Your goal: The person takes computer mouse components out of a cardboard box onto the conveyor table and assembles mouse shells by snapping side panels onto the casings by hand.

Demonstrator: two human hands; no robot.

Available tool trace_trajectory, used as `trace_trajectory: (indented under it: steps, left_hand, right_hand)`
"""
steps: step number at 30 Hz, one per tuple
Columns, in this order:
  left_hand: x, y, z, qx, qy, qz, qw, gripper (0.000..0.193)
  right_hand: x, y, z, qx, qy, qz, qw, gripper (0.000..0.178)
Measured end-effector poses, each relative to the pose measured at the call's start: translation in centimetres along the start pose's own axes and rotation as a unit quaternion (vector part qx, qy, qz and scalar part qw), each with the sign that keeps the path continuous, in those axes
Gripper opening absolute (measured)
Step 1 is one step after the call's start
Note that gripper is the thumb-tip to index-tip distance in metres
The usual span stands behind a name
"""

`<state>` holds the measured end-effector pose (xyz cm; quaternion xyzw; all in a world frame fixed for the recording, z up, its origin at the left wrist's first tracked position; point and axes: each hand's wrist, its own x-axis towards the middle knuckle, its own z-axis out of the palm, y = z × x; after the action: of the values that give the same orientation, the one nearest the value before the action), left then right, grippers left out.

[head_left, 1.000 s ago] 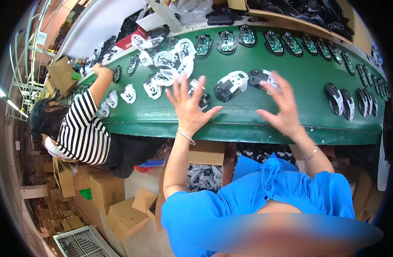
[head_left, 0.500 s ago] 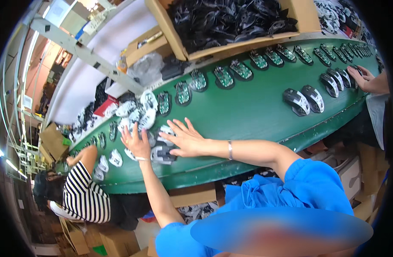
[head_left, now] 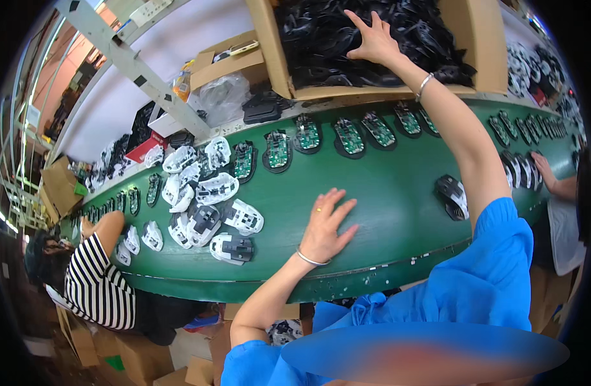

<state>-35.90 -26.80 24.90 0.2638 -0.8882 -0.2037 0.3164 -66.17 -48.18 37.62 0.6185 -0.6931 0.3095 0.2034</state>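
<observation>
Spreads empty right hand (head_left: 376, 46) wide over jumbled black parts (head_left: 314, 61) in cardboard box (head_left: 488, 48); holds left hand (head_left: 325, 231) loosely spread, farther from box.

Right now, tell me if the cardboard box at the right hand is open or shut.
Open: black parts show inside the box, with the right hand before them.

Right hand (head_left: 376, 44) now over the black parts (head_left: 314, 55)

green bench (head_left: 392, 193), black parts (head_left: 308, 55), black-and-white striped shirt (head_left: 97, 284)
</observation>
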Motion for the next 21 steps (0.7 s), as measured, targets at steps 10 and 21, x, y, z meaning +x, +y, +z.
trace_trajectory:
  steps: [10,21]
  left_hand:
    - [-1.2,-1.0,-0.8,-0.004,0.02,0.043,0.999,0.031]
    - [-2.1,-1.8,-0.6,-0.032,-0.027,0.108,0.993,0.025]
  right_hand:
    - [5.5,-3.2,0.0,-0.105,-0.053,-0.102,0.988,0.07]
    - [7.5,-1.9,5.8,-0.107,-0.008,-0.147,0.983,0.087]
